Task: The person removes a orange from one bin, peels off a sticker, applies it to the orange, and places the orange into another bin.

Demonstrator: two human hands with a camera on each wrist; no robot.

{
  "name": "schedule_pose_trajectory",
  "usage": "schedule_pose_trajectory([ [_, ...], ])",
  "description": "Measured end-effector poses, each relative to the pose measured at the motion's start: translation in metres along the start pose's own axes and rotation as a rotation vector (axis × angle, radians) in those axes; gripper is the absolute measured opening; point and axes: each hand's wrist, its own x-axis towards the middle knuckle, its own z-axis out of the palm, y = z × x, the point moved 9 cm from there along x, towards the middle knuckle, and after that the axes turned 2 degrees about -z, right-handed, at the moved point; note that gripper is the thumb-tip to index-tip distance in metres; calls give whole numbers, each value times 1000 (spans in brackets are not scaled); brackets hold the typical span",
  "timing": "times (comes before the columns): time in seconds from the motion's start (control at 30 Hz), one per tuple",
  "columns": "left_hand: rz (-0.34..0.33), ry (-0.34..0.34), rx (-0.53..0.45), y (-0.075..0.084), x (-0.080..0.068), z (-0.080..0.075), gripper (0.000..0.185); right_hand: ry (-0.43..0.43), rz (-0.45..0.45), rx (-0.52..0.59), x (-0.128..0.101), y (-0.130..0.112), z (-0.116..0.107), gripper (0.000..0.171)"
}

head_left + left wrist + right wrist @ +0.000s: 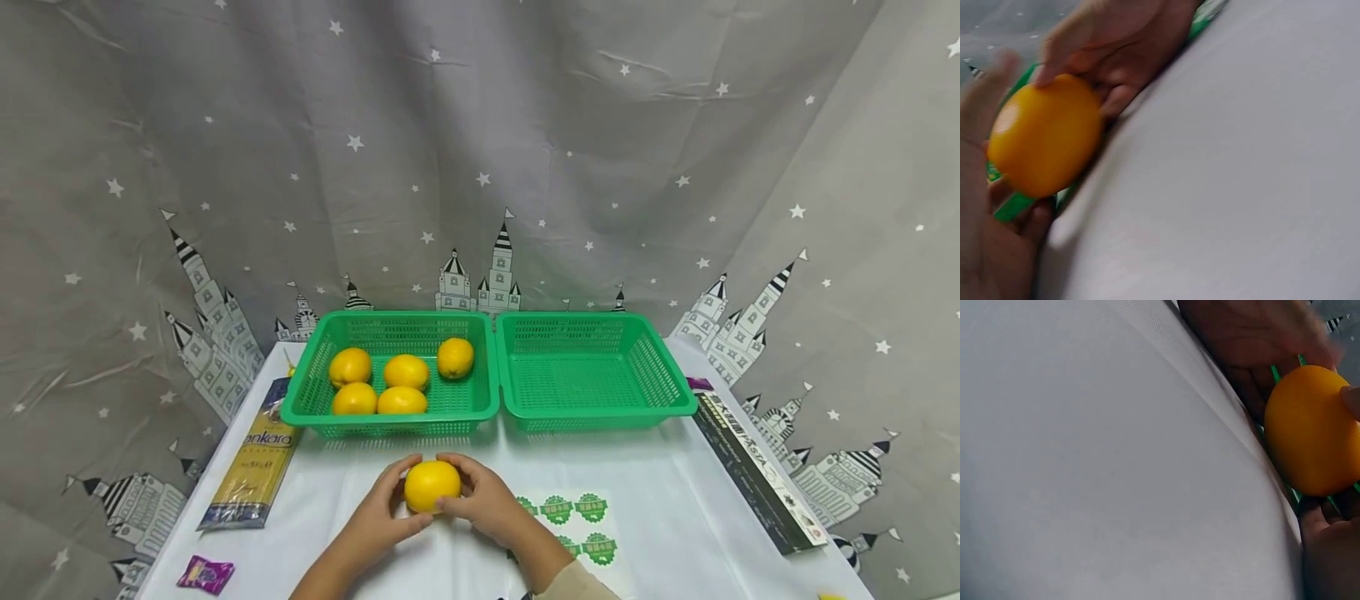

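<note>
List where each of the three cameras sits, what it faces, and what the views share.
Head: above the table, looking forward and down at two green baskets, both hands and forearms.
Left wrist: low by the left hand, facing the orange and the right hand.
Right wrist: low over the white cloth, facing the same orange, fingers around it.
Shared: the orange held in both hands.

A white cloth covers the surface (675, 517). Along its far edge two green baskets sit side by side, touching: the left basket (300, 400) and the right basket (675, 392). A packet of spaghetti (255, 467) lies along the left edge, and a small purple sachet (206, 574) rests near the near left corner. A long dark box (757, 475) lies along the right edge. A sheet of green stickers (581, 521) lies near the middle of the near edge.
</note>
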Motion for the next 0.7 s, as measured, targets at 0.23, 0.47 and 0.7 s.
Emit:
schedule_pose_trajectory([
  [0.23,45,70,94,-7,2,7,79,74,-69,-186,-13,-21,-34,60],
  [0.47,41,104,110,-10,1,8,79,229,10,-791,-58,-44,-99,32],
  [0.7,27,109,112,-10,2,8,80,124,84,-907,-65,-24,-96,39],
])
